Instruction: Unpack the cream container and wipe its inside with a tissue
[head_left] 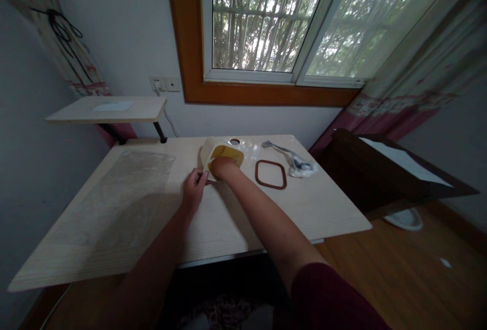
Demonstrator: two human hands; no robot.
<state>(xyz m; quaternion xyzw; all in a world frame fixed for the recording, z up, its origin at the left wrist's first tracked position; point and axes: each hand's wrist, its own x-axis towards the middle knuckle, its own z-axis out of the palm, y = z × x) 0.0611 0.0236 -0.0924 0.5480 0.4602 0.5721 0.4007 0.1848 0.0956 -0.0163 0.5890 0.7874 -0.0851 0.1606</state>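
Note:
A cream-white box-like container (pixel 207 148) with a yellowish inside lies tilted on the desk, its opening towards me and to the right. The thumb and fingers of my left hand (pixel 194 189) are closed on its near left edge. My right hand (pixel 223 167) reaches into the opening; its fingers are hidden, so I cannot see whether they hold anything. To the right of the container, a brown rounded-square ring (pixel 271 186) lies flat. Beyond that ring rests a clear plastic bag (pixel 302 167) with dark contents and a grey cord-like piece.
A clear plastic sheet (pixel 125 198) covers part of the desk (pixel 304 213) at left. A raised shelf (pixel 76 112) stands at the back left. There is a round hole (pixel 235 141) near the back edge. Dark furniture (pixel 353 167) stands right of the desk.

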